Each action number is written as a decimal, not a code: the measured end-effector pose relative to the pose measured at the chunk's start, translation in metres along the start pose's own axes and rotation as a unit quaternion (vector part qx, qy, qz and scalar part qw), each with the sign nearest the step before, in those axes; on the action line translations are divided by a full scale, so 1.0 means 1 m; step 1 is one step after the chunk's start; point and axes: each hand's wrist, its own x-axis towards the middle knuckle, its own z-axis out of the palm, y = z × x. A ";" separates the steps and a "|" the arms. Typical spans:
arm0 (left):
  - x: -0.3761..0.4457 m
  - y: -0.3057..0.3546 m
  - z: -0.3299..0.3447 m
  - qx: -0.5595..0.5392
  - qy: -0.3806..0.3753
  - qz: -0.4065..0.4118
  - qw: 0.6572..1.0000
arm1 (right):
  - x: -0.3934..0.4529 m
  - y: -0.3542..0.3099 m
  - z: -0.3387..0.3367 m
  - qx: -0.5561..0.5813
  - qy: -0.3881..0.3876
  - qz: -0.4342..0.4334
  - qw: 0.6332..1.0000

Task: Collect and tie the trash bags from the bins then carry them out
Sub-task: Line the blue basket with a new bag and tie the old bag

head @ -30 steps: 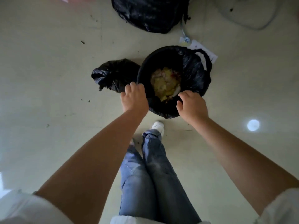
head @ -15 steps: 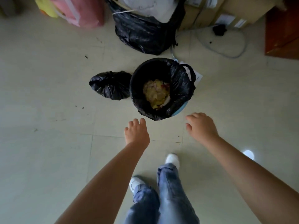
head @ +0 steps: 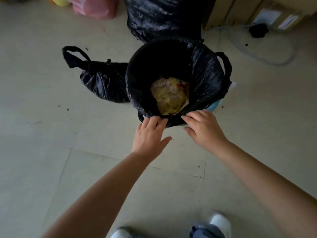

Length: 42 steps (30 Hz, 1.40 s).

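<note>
The left hand (head: 149,134) is reaching palm-down with fingers spread loose, its fingertips (head: 158,120) lying on the near fold of the black liner bag (head: 205,78); whether they are pinching the plastic is hard to make out. The right hand (head: 204,128) is doing the same just beside it, fingers extended and unclenched, tips touching the same near rim, thumb hanging free below. Both forearms are stretching forward from the lower edge, their upper parts cut off. The liner is sitting in a bin (head: 213,106) that is almost wholly hidden, only a pale blue sliver peeking out at the right. Yellowish scraps (head: 169,96) are lying deep inside, blurred. A tied black bag (head: 104,81) is resting against the bin's left side. A larger black sack (head: 163,18) behind is being cropped by the top edge
</note>
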 end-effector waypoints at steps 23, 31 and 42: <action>0.021 -0.006 0.023 -0.034 0.260 0.088 0.961 | 0.021 0.012 0.018 0.237 0.142 -0.034 0.960; 0.023 -0.021 0.017 -0.138 0.245 -0.012 0.960 | 0.016 0.029 0.001 0.095 0.017 -0.039 0.995; 0.042 -0.032 0.030 -0.654 0.147 -0.379 0.638 | 0.039 0.102 -0.001 0.313 0.180 0.431 0.827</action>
